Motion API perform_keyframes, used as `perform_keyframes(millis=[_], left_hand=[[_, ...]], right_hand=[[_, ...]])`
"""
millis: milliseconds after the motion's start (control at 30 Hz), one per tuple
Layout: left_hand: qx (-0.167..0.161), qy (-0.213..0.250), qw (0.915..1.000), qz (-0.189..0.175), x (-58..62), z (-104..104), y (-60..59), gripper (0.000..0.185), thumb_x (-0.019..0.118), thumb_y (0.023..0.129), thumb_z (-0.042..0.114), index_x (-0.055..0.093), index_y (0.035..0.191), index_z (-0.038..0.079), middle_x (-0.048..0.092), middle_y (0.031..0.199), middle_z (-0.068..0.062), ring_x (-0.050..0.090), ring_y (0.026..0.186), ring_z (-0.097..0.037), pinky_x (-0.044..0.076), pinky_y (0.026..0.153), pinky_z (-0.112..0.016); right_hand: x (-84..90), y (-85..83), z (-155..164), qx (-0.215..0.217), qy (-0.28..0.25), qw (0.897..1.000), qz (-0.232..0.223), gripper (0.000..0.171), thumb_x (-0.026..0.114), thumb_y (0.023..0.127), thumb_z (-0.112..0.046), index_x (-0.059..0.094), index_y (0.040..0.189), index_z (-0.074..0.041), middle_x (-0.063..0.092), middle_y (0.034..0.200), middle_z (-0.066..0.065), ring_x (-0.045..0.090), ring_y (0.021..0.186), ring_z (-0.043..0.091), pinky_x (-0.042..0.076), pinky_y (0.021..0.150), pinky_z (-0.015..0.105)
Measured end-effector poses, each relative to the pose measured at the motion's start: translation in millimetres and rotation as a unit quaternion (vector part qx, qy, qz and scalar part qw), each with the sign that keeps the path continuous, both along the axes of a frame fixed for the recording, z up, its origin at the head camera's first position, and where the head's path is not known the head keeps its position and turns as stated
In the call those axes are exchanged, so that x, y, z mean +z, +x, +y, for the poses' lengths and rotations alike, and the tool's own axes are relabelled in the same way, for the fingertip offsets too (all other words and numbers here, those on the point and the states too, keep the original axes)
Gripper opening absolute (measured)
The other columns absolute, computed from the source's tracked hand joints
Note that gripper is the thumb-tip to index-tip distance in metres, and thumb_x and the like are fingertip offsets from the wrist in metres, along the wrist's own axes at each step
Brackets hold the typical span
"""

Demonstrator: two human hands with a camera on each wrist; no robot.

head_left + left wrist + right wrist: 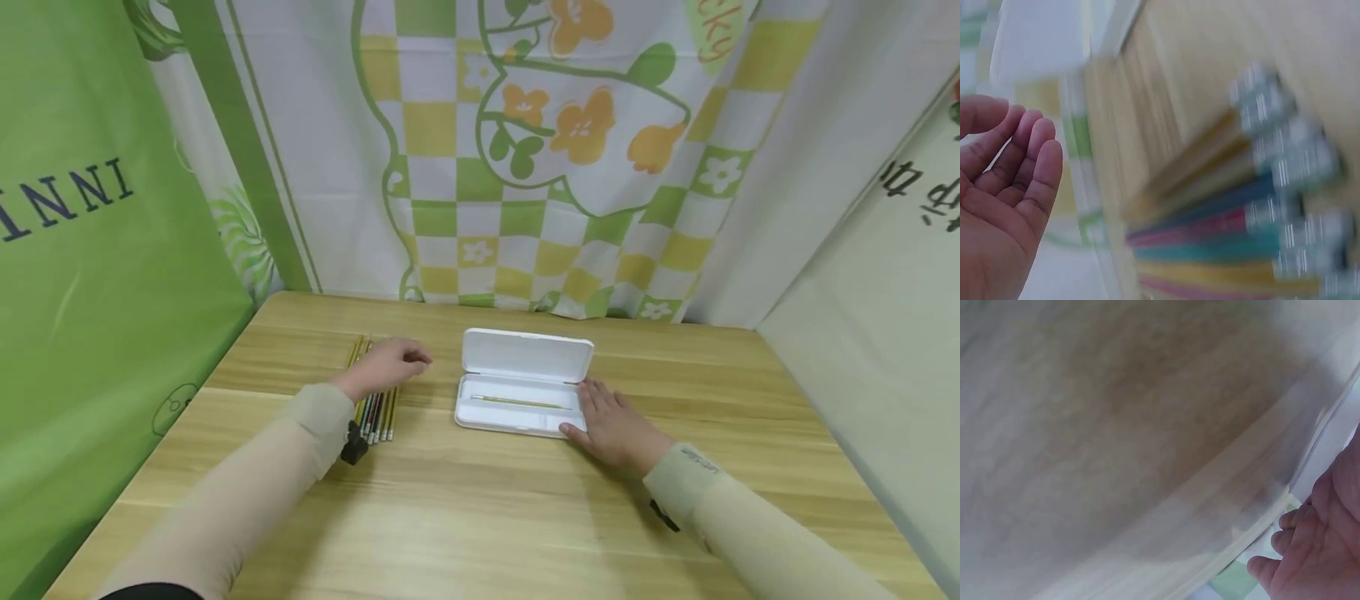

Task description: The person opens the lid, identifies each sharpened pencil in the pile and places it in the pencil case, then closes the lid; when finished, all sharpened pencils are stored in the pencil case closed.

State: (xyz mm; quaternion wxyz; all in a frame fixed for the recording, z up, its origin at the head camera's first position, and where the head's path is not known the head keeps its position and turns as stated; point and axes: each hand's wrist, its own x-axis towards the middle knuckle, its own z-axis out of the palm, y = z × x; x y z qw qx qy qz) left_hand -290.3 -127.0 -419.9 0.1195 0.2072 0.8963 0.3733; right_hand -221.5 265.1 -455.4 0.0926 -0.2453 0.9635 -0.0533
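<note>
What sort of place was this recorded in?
Probably an indoor work nook screened off with fabric: a wood-grain table, a checkered floral curtain behind it, and a green lettered sheet along the left.

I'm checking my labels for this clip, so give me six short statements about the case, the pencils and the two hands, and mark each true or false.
1. The case is open. True.
2. Two pencils lie inside the case. False: one pencil lies there.
3. The right hand rests against the right end of the case. True.
4. The left hand grips a pencil. False: no pencil shows in it.
5. The bunch of pencils lies to the left of the case. True.
6. The case is green. False: it is white.
</note>
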Motion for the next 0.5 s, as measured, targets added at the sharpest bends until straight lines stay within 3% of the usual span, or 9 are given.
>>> perform_keyframes(millis=[267,500], left_hand=[[0.059,0.044,0.9972,-0.015,-10.2,-57.3,-11.6,0.031,0.053,0.103,0.008,0.061,0.123,-0.015,0.064,0.123,-0.028,0.063,0.107,-0.037,0.055,0.092,-0.049],[0.107,0.053,0.9915,-0.050,-14.9,-86.9,-8.3,0.033,0.051,0.105,0.007,0.058,0.127,-0.015,0.063,0.120,-0.029,0.063,0.105,-0.037,0.055,0.092,-0.049]], right_hand=[[-14.7,-5.5,7.6,-0.002,-0.002,1.000,0.021,0.087,0.039,0.109,-0.052,0.023,0.152,0.022,0.021,0.160,0.039,0.020,0.148,0.055,0.021,0.117,0.068],[-5.1,-0.6,2.3,-0.003,0.000,1.000,0.008,0.082,0.041,0.110,-0.047,0.024,0.151,0.022,0.021,0.159,0.040,0.021,0.147,0.055,0.022,0.117,0.068]])
